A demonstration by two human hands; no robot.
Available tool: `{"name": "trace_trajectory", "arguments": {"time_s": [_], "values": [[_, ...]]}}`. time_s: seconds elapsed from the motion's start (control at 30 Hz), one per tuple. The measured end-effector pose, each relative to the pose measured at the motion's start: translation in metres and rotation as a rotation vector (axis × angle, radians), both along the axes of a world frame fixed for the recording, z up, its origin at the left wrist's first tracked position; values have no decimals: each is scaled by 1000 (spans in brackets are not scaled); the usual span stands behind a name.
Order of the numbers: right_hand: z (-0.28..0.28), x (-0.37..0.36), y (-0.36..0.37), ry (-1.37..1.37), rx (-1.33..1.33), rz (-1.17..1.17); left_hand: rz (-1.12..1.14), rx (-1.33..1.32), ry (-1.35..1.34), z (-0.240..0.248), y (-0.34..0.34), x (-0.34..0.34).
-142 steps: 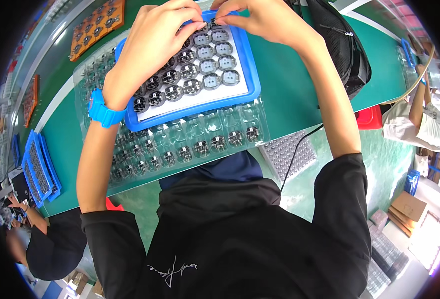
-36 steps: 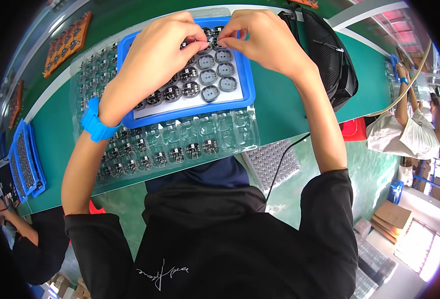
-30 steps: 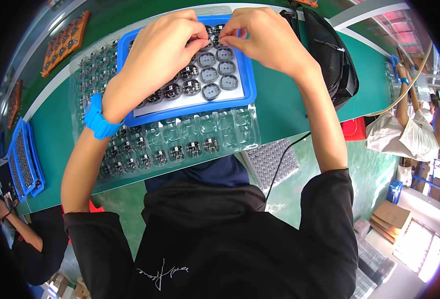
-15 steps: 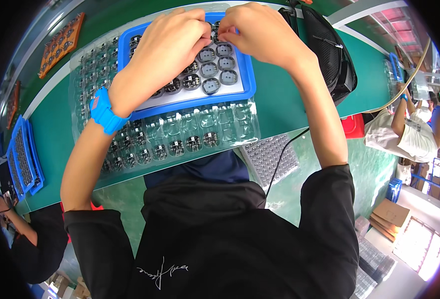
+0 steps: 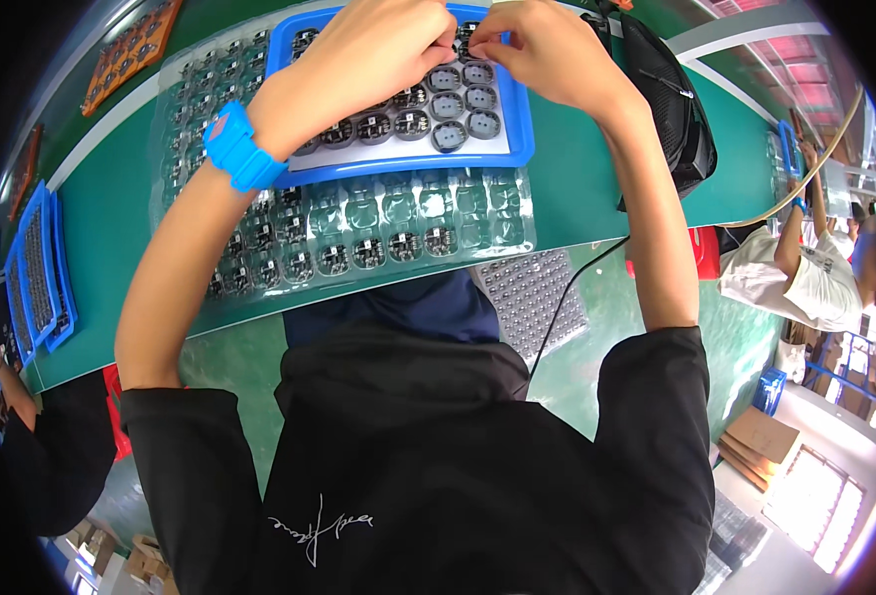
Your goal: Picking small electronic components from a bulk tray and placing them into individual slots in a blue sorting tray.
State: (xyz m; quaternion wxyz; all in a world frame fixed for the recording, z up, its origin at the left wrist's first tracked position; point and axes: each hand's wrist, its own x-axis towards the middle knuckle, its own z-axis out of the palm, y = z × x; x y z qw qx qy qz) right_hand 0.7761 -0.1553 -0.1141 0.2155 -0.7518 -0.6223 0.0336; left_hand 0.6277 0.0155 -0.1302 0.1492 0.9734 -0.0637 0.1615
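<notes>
My left hand (image 5: 383,45) reaches over a blue tray (image 5: 520,119), its fingers curled and pressed together near the far right part of the tray. Facing it, my right hand (image 5: 547,50) has thumb and forefinger closed beside a dark round part with small components (image 5: 467,38). Whatever sits between the fingertips is too small and partly hidden to make out. Grey round casings (image 5: 448,106) stand in rows at the tray's right side. Round black parts with circuit boards (image 5: 374,127) lie left of them, partly covered by my left forearm.
Under the blue tray lies a clear plastic blister tray (image 5: 378,206) holding more circuit parts. A black bag (image 5: 661,99) stands to the right on the green table (image 5: 101,268). Stacked blue trays (image 5: 36,278) are at the far left; co-workers sit on both sides. A cable hangs by my right arm.
The view has tilted, so the tray and hands appear higher and slightly farther right. Both hands stay at the tray's far right part, fingers still closed.
</notes>
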Motion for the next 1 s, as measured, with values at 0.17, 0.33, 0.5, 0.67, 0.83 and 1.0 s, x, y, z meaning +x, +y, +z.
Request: {"name": "trace_trajectory", "arguments": {"time_s": [0.17, 0.33, 0.5, 0.67, 0.83, 1.0], "values": [[-13, 11, -7, -64, -60, -48, 7, -46, -188, 33, -33, -24], [-2, 14, -12, -92, 27, 19, 43, -239, -27, 44, -62, -109], [17, -39, -33, 107, 236, 71, 103, -272, 140, 3, -92, -167], [8, -120, -91, 258, -126, 186, 79, -257, 116, 0, -94, -172], [-14, -139, -101, 310, -95, 87, 81, -346, 139, 8, -89, -169], [-17, -133, -92, 417, -39, 115, 93, -346, 190, 14, -84, -164]]}}
